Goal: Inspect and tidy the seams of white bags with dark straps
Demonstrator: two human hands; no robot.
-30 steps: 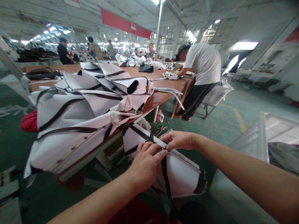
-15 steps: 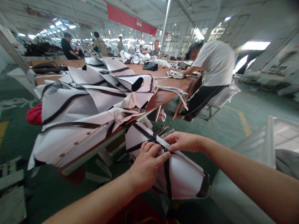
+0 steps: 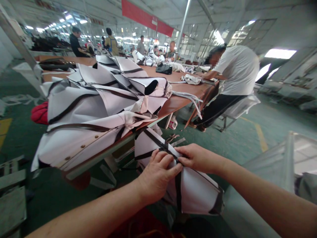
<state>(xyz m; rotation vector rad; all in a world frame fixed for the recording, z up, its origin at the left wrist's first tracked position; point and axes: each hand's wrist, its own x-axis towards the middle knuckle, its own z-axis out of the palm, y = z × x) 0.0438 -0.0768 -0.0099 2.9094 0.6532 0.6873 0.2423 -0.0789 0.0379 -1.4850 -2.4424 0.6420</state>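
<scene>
Head view. We have our left hand (image 3: 156, 177) closed on a white piece (image 3: 196, 191), fingers bent over its dark seam, thumb pointing toward our right hand (image 3: 195, 157). The right is closed too, thumb and fingertips pinching the same seam just beside the left thumb; exact contact under the fingertips is too small to make out. The white piece lies directly under both hands, slanting, one end beyond the left fingers, the other below the right wrist. A dark strip (image 3: 178, 191) runs down it from between the hands.

Ahead and left of the left hand we record a brown table (image 3: 173, 105) bearing a heap of white pieces (image 3: 76, 105) with dark edging; round studs (image 3: 83, 146) show on the nearest. A red item (image 3: 39, 113) sits at the heap's left, well apart from that hand. Beyond the right hand, a co-worker (image 3: 240, 67) in a white top bends over the table. Right of the right forearm: a pale bin (image 3: 289, 162).
</scene>
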